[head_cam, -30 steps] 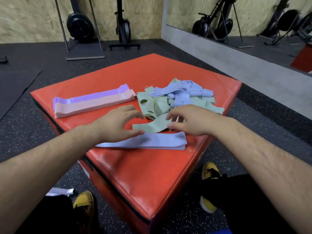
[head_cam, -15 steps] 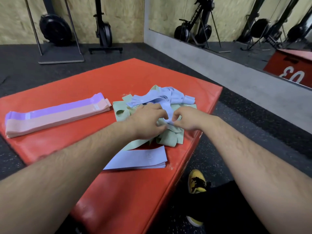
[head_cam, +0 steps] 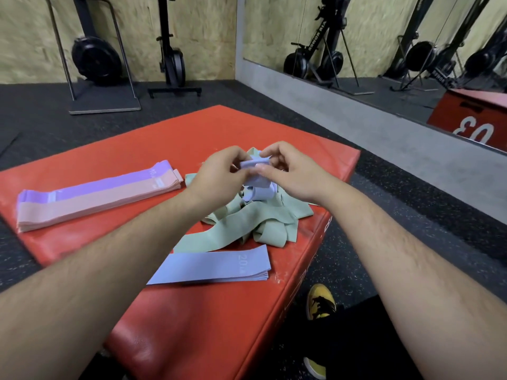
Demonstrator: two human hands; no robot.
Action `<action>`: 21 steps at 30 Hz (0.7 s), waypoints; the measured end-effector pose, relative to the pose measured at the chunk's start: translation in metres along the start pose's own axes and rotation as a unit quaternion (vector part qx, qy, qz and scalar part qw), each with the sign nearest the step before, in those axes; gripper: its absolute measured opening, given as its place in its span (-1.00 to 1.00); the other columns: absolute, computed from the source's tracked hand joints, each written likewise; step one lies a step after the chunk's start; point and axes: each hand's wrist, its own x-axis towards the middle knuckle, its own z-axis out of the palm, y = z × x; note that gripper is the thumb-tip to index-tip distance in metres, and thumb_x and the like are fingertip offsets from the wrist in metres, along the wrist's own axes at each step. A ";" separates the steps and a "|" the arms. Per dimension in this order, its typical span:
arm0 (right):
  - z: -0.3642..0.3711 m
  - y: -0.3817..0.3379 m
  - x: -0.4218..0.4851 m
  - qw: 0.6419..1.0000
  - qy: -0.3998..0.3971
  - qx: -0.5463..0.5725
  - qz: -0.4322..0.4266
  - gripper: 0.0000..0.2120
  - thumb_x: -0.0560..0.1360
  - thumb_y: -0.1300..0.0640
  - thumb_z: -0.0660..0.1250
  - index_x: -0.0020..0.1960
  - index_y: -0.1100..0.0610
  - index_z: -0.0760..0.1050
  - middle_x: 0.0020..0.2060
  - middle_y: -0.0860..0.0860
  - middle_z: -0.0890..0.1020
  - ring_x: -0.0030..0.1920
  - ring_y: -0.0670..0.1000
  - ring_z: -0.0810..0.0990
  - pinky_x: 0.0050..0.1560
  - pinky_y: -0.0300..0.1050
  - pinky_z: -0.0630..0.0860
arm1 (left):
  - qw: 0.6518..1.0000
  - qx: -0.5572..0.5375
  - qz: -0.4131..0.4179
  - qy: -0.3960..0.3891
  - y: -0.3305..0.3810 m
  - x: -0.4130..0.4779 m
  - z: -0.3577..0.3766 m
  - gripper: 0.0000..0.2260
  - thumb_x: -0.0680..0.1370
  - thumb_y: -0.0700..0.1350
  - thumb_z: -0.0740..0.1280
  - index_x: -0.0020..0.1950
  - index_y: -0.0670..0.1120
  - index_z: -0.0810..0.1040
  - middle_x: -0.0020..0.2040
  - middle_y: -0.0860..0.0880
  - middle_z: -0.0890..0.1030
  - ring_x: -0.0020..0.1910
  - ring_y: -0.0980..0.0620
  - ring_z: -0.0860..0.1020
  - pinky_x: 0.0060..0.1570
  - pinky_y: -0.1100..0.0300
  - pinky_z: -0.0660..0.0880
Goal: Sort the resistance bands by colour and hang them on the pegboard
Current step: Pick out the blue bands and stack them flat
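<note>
above the far right of the red surface (head_cam: 192, 325), a blue band (head_cam: 255, 175) is pinched between the left grip (head_cam: 219, 174) and the right grip (head_cam: 290, 171), both curled tight on it, its loose end trailing into the tangled heap of green bands (head_cam: 274, 218) below. nearer lies a flat blue stack (head_cam: 219, 266), and to the left a purple stack (head_cam: 109, 185) lies touching a pink stack (head_cam: 96, 205).

The person wears black trousers (head_cam: 354, 349) and yellow-and-black shoes (head_cam: 320, 300).
</note>
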 end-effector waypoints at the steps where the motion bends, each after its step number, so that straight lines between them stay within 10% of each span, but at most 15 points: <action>1: 0.002 -0.001 0.002 1.000 -0.010 0.015 0.003 -0.74 0.54 -0.05 0.39 0.15 0.03 0.49 -0.04 0.06 0.62 -0.05 0.00 0.60 0.09 -0.08 0.56 | 0.999 -0.032 -0.023 0.011 0.001 -0.003 -0.007 -0.91 0.56 -0.12 0.39 -0.04 -0.12 0.52 -0.19 -0.09 0.65 -0.29 -0.01 0.62 -0.30 0.22 0.49; 6: 0.030 -0.020 0.006 0.999 -0.044 0.002 -0.026 -0.79 0.50 -0.03 0.32 -0.02 0.12 0.53 -0.13 0.16 0.66 -0.13 0.21 0.68 0.02 0.30 0.58 | 0.997 -0.053 -0.055 -0.002 0.002 -0.023 -0.039 -0.86 0.55 -0.12 0.39 0.00 -0.16 0.49 -0.14 -0.06 0.63 -0.36 0.09 0.62 -0.44 0.36 0.44; 13: 0.047 -0.038 0.014 0.993 -0.103 -0.023 -0.061 -0.88 0.49 0.09 0.47 -0.08 0.04 0.52 -0.30 -0.16 0.58 -0.26 -0.16 0.50 -0.18 -0.24 0.45 | 0.994 -0.045 -0.050 0.084 -0.012 -0.041 -0.090 -0.84 0.57 -0.13 0.37 -0.10 -0.19 0.47 -0.22 -0.21 0.60 -0.30 -0.21 0.62 -0.28 -0.06 0.56; 21: 0.025 -0.015 0.008 0.969 -0.114 -0.220 0.015 -0.88 0.51 -0.05 0.40 -0.09 -0.05 0.50 -0.19 -0.08 0.55 -0.16 -0.01 0.48 -0.08 -0.04 0.44 | 0.971 -0.139 -0.141 0.137 -0.043 -0.069 -0.146 -0.90 0.61 -0.19 0.32 -0.10 -0.14 0.47 -0.18 -0.11 0.62 -0.30 -0.02 0.61 -0.27 0.11 0.61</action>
